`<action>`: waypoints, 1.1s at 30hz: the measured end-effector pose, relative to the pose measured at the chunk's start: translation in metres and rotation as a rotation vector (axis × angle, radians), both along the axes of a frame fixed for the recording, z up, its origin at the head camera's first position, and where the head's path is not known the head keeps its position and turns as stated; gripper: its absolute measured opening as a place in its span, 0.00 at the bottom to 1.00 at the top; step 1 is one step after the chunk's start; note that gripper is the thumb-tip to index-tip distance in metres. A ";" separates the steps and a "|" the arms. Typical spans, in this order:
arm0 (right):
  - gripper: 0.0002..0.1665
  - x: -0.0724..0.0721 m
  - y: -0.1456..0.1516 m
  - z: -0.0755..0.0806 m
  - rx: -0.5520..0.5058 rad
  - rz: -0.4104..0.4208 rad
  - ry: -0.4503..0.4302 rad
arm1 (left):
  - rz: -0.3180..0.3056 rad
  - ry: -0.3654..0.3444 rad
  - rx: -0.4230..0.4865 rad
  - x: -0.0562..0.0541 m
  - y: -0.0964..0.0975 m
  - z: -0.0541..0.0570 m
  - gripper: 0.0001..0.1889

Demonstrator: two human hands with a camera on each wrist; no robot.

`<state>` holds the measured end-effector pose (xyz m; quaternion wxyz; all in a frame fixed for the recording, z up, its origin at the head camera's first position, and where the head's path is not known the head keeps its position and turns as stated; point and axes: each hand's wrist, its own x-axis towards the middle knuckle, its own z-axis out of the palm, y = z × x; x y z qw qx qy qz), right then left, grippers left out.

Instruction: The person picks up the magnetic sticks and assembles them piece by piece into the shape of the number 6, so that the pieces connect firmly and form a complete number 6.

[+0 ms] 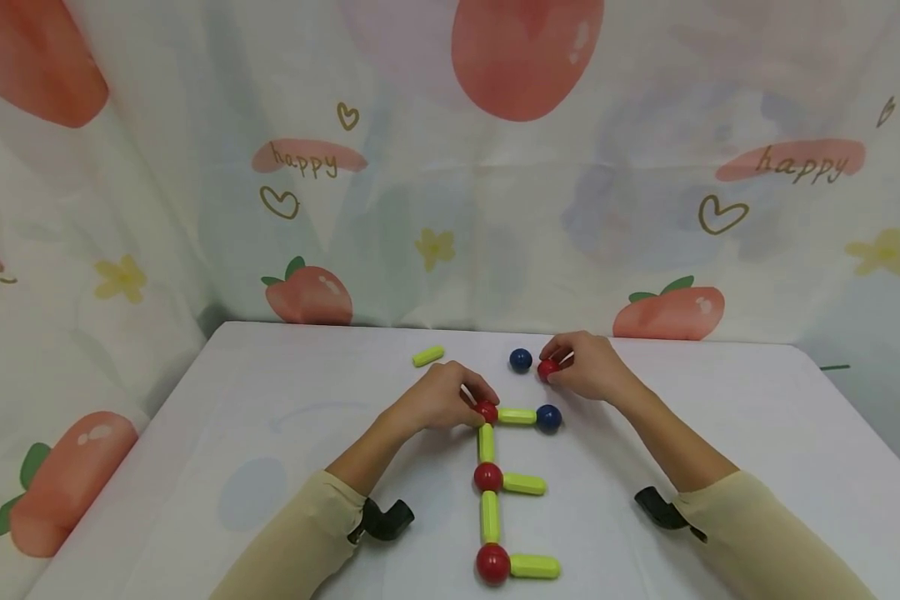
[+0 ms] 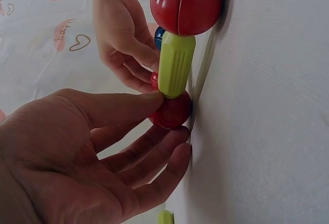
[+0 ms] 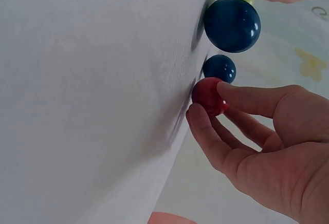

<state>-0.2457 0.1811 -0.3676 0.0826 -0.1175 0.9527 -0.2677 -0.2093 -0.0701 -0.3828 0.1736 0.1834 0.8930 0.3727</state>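
Note:
On the white table lies an E-shaped build of yellow-green rods and balls. Its far-corner red ball [image 1: 486, 412] is pinched between the thumb and fingers of my left hand [image 1: 444, 398]. From that ball one rod [image 1: 517, 416] runs right to a blue ball [image 1: 548, 418], and another rod [image 2: 177, 66] runs toward me to the middle red ball [image 1: 488, 477]. My right hand [image 1: 587, 364] pinches a separate red ball [image 3: 208, 96] at the tabletop, beyond the build. Close beside it sits a loose blue ball [image 1: 521, 360].
A loose rod [image 1: 428, 357] lies at the back, left of the balls. The near red ball [image 1: 492, 564] and the middle one each have a rod pointing right with a bare end. A printed curtain [image 1: 450, 192] hangs behind the table [image 1: 157, 500].

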 end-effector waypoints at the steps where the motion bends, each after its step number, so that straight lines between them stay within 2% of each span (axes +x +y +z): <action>1: 0.17 0.001 0.001 0.000 -0.001 -0.002 0.000 | 0.000 -0.001 0.000 0.000 0.000 0.000 0.12; 12: 0.17 0.018 0.009 0.007 -0.034 -0.010 0.016 | 0.011 -0.006 -0.002 0.001 0.001 0.001 0.11; 24: 0.14 0.053 0.015 0.020 -0.048 0.024 0.058 | 0.032 -0.028 0.002 0.002 0.001 0.001 0.12; 33: 0.14 0.080 0.016 0.029 -0.058 0.073 0.031 | 0.028 -0.021 0.004 0.000 0.001 -0.001 0.12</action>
